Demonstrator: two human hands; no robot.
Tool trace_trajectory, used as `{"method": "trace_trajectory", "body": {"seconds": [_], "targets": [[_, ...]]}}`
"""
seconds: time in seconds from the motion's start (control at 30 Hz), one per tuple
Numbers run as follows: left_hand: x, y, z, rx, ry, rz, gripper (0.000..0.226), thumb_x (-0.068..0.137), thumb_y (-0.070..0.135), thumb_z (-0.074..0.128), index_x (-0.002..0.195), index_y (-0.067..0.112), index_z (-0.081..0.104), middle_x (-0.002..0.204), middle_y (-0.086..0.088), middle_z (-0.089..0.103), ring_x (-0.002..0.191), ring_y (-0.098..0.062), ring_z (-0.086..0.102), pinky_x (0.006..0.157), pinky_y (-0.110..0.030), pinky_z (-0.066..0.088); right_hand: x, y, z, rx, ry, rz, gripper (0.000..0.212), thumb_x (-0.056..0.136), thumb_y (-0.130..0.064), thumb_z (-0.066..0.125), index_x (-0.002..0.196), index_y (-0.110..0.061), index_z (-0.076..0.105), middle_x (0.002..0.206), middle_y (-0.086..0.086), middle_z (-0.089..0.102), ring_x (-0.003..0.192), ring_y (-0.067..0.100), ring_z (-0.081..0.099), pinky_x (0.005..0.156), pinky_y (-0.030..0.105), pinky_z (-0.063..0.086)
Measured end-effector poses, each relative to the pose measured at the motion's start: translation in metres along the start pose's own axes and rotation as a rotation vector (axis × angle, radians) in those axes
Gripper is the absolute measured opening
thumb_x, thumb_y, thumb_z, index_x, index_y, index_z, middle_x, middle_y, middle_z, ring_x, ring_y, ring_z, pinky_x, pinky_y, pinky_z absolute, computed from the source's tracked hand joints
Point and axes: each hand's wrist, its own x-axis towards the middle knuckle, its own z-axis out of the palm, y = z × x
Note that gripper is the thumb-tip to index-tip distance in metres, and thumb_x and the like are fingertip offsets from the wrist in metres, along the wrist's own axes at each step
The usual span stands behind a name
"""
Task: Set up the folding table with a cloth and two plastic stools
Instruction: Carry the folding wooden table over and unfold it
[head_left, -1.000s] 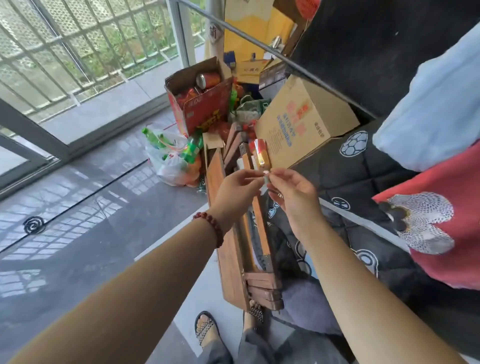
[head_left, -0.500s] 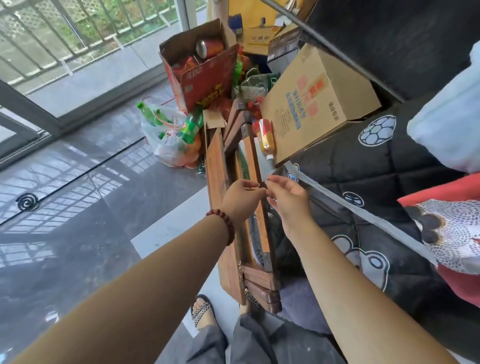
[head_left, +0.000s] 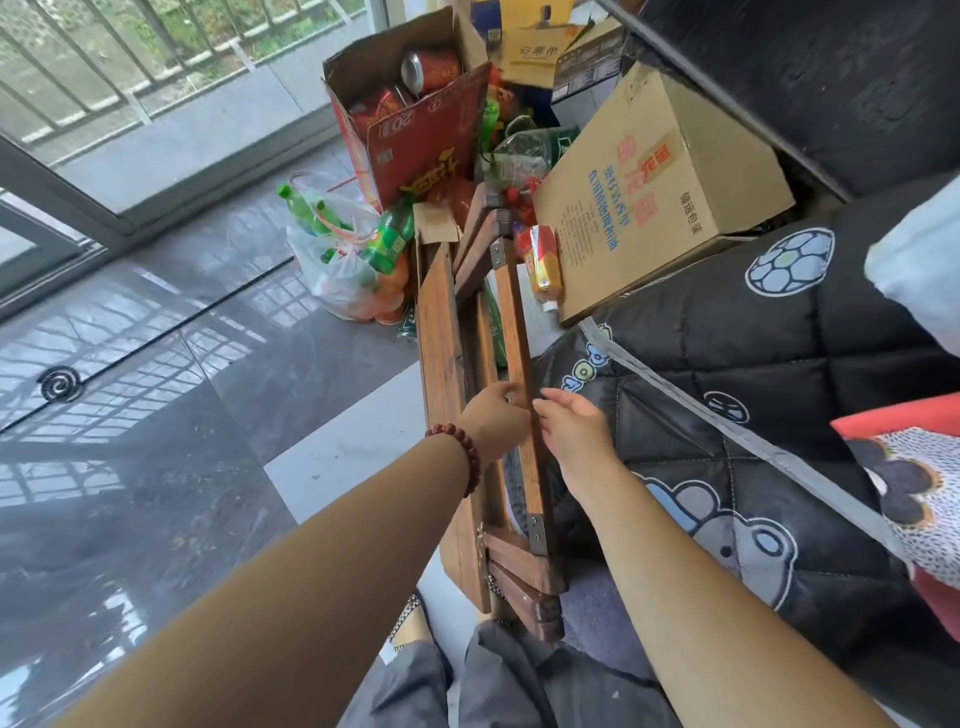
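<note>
The folding table (head_left: 441, 332), brown wood and folded flat, stands on its edge on the floor and leans against a black quilted cover. Its leg frame with metal brackets faces right. My left hand (head_left: 493, 418), with a red bead bracelet on the wrist, reaches into the gap beside the long leg rail (head_left: 514, 332), its fingers curled on that rail. My right hand (head_left: 571, 431) is at the rail's other side, fingers apart and holding nothing, its fingertips at the wood.
Behind the table are a red carton of cans (head_left: 415, 119), a brown cardboard box (head_left: 660, 192), a plastic bag of green bottles (head_left: 343, 260) and a sachet (head_left: 543, 265). The black quilted cover (head_left: 753, 374) fills the right. Glossy dark floor (head_left: 156, 389) lies left.
Both hands have dropped from chest height, where they pinched something small together, down to the table's leg rail. The small thing is no longer visible. The view has tilted downward.
</note>
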Motion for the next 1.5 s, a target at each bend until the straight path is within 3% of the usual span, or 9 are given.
{"method": "trace_trajectory", "body": {"seconds": [0.3, 0.4, 0.53, 0.67, 0.87, 1.03, 1.13, 1.33, 1.5], "targets": [[0.011, -0.02, 0.009, 0.045, 0.011, -0.05, 0.045, 0.087, 0.019, 0.063, 0.126, 0.012, 0.041, 0.1, -0.004, 0.054, 0.091, -0.017, 0.06, 0.079, -0.031, 0.055, 0.004, 0.008, 0.0, -0.044, -0.179, 0.097, 0.017, 0.095, -0.011, 0.052, 0.106, -0.005, 0.064, 0.096, 0.008, 0.068, 0.089, 0.018, 0.063, 0.071, 0.027, 0.049], [0.011, -0.024, 0.011, 0.063, 0.026, -0.068, 0.036, 0.087, 0.024, 0.064, 0.112, 0.017, 0.04, 0.102, -0.007, 0.058, 0.088, -0.015, 0.057, 0.074, -0.027, 0.052, 0.002, 0.007, 0.002, -0.103, -0.216, 0.1, 0.019, 0.098, -0.014, 0.049, 0.105, -0.005, 0.064, 0.092, 0.007, 0.066, 0.084, 0.014, 0.06, 0.065, 0.024, 0.046], [0.014, -0.026, 0.014, 0.095, 0.066, -0.054, 0.033, 0.087, 0.026, 0.063, 0.11, 0.016, 0.041, 0.089, 0.0, 0.052, 0.085, -0.015, 0.056, 0.082, -0.029, 0.054, 0.002, 0.008, 0.001, -0.15, -0.226, 0.089, 0.021, 0.098, -0.017, 0.049, 0.107, -0.005, 0.064, 0.094, 0.005, 0.066, 0.092, 0.015, 0.059, 0.074, 0.023, 0.045], [0.012, -0.029, 0.013, 0.206, 0.124, -0.019, 0.039, 0.09, 0.027, 0.059, 0.121, 0.008, 0.048, 0.101, -0.005, 0.058, 0.092, -0.018, 0.059, 0.081, -0.027, 0.05, 0.001, 0.008, 0.003, -0.179, -0.288, 0.11, 0.022, 0.099, -0.023, 0.046, 0.088, -0.015, 0.064, 0.096, 0.003, 0.065, 0.097, 0.015, 0.057, 0.094, 0.03, 0.041], [0.005, -0.042, -0.005, 0.237, 0.199, -0.028, 0.034, 0.088, 0.03, 0.061, 0.115, 0.01, 0.058, 0.104, -0.005, 0.065, 0.089, -0.018, 0.063, 0.081, -0.03, 0.055, -0.003, 0.014, 0.019, -0.202, -0.365, 0.11, 0.026, 0.101, -0.022, 0.043, 0.111, -0.006, 0.062, 0.108, 0.009, 0.066, 0.101, 0.018, 0.059, 0.09, 0.031, 0.046], [-0.005, -0.059, -0.021, 0.027, 0.232, -0.083, 0.031, 0.086, 0.023, 0.064, 0.114, 0.011, 0.059, 0.098, -0.006, 0.064, 0.084, -0.018, 0.064, 0.081, -0.034, 0.057, -0.011, 0.023, 0.043, -0.383, -0.368, 0.069, 0.029, 0.098, -0.028, 0.047, 0.118, -0.011, 0.061, 0.112, 0.009, 0.067, 0.107, 0.025, 0.062, 0.096, 0.043, 0.05], [-0.013, -0.069, -0.035, -0.089, 0.241, -0.105, 0.027, 0.086, 0.018, 0.064, 0.111, 0.008, 0.061, 0.085, -0.003, 0.061, 0.072, -0.016, 0.062, 0.078, -0.032, 0.058, -0.018, 0.026, 0.06, -0.355, -0.391, 0.076, 0.026, 0.099, -0.023, 0.047, 0.114, -0.008, 0.061, 0.108, 0.01, 0.067, 0.103, 0.025, 0.062, 0.092, 0.041, 0.051], [-0.03, -0.095, -0.063, -0.12, 0.263, -0.118, 0.028, 0.085, 0.017, 0.068, 0.111, 0.009, 0.061, 0.097, -0.006, 0.063, 0.089, -0.021, 0.065, 0.081, -0.034, 0.057, -0.033, 0.042, 0.088, -0.284, -0.451, 0.16, 0.026, 0.097, -0.013, 0.05, 0.12, -0.002, 0.059, 0.1, 0.013, 0.068, 0.087, 0.023, 0.064, 0.069, 0.029, 0.052], [-0.04, -0.119, -0.079, -0.125, 0.293, -0.131, 0.033, 0.082, 0.019, 0.071, 0.112, 0.011, 0.06, 0.103, -0.008, 0.064, 0.091, -0.022, 0.066, 0.08, -0.034, 0.058, -0.049, 0.056, 0.108, -0.29, -0.458, 0.186, 0.025, 0.097, -0.009, 0.051, 0.119, -0.002, 0.059, 0.102, 0.014, 0.067, 0.085, 0.022, 0.064, 0.073, 0.03, 0.053]]}}
